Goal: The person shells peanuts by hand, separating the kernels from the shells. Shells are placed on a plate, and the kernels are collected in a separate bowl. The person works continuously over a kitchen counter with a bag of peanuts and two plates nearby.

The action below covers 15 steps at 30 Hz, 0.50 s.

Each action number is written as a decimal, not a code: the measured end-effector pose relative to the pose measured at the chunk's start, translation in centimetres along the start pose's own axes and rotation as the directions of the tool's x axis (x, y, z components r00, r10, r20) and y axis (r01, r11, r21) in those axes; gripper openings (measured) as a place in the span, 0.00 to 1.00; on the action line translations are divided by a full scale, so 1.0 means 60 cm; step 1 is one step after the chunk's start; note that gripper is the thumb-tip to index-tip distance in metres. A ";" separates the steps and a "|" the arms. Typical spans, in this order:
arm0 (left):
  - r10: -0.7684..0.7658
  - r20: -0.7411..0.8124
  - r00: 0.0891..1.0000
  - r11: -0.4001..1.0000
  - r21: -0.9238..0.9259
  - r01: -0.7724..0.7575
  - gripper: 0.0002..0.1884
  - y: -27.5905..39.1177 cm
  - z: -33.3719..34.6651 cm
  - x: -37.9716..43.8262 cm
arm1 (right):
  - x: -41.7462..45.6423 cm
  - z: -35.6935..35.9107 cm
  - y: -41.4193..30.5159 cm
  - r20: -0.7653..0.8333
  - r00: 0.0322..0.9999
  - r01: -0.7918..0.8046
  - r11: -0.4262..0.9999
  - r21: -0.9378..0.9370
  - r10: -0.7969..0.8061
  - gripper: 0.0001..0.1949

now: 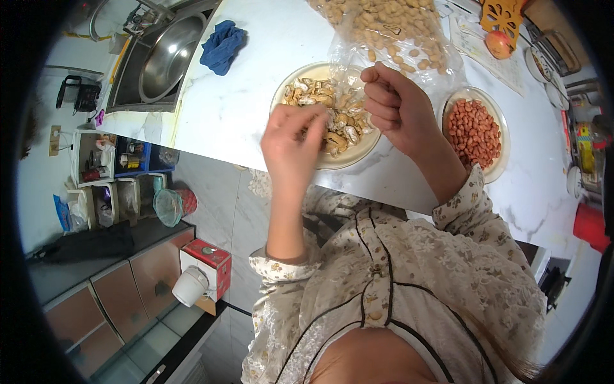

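Observation:
My left hand (293,137) is blurred over the near-left part of a cream plate (331,166), its fingers bent down near the peanut shells (352,134). Whether anything is between those fingers cannot be made out. Over the plate's right rim, my right hand (395,108) is curled with the thumb against the index finger; its palm is hidden. Right of that forearm, a second plate (502,161) holds a heap of reddish shelled peanuts (474,132). Beyond both hands lies a clear plastic bag (451,72) of unshelled peanuts (393,24), its edge overlapping the shell plate.
A crumpled blue cloth (222,46) lies on the white marbled countertop (268,29). At the left, a steel basin (172,55) sits in the sink. Toward the right are a reddish round fruit (500,44), bowls (539,65) and a red container (591,225).

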<state>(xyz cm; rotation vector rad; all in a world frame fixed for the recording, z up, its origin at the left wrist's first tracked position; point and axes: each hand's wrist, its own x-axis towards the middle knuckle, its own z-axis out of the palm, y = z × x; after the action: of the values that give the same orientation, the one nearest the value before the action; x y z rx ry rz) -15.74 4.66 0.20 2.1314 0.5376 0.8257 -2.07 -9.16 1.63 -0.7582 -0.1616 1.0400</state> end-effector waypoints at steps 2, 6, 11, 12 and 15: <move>0.048 0.127 0.991 0.996 0.071 -0.057 0.13 0.003 0.002 -0.010 | -0.005 -0.004 0.008 -0.012 0.998 0.060 0.955 -0.292 -0.067 0.14; 0.070 0.175 0.982 0.966 0.234 -0.111 0.13 0.000 0.008 -0.010 | 0.001 -0.005 0.046 0.078 0.939 0.242 0.480 -0.843 -0.336 0.13; 0.080 0.098 0.992 0.946 0.305 -0.106 0.13 -0.007 0.005 -0.006 | 0.002 -0.014 0.052 0.047 0.960 0.196 0.547 -0.814 -0.275 0.13; 0.077 0.091 0.993 0.943 0.316 -0.102 0.13 -0.007 0.003 -0.007 | -0.001 -0.016 0.046 0.025 0.976 0.152 0.593 -0.791 -0.217 0.12; 0.081 0.087 0.993 0.944 0.314 -0.105 0.11 -0.004 0.003 -0.008 | -0.008 -0.017 0.032 -0.007 0.999 -0.039 0.916 -0.400 0.039 0.13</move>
<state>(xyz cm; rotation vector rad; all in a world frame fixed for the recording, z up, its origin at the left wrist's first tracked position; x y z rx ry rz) -15.95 4.42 -0.26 2.4898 0.5657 0.7483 -3.21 -9.50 -0.26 -1.1361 -0.3706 1.0583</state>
